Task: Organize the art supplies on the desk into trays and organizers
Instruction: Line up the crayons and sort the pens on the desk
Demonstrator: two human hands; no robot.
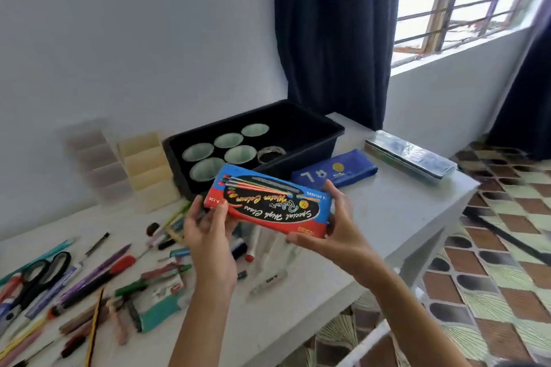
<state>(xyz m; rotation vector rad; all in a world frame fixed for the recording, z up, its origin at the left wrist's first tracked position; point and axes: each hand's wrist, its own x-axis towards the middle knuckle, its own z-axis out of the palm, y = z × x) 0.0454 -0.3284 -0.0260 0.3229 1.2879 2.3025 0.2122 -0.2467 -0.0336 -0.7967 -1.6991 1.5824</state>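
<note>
Red and blue cardboard makes up the water colour box (268, 201), held in the air at the centre of the frame above the white desk (396, 211), tilted so its right end sits lower. The left hand (208, 235) pinches the box's left end between thumb and fingers, and the right hand (337, 226) clasps the right end, thumb under the lower edge and fingers over the top. Just behind the box, in the upper middle of the frame, a black tray (313, 134) rests on the desk with several pale green cups (229, 140) standing inside it. Left of the tray, two tiered organizers (143, 167) stand against the wall. A blue pouch (340, 171) lies right of the tray, and a shiny tin case (411, 156) lies further right, near the desk's edge. Pens, pencils and markers (98, 277) are scattered across the lower left, with black-handled scissors (41, 274) among them.
</note>
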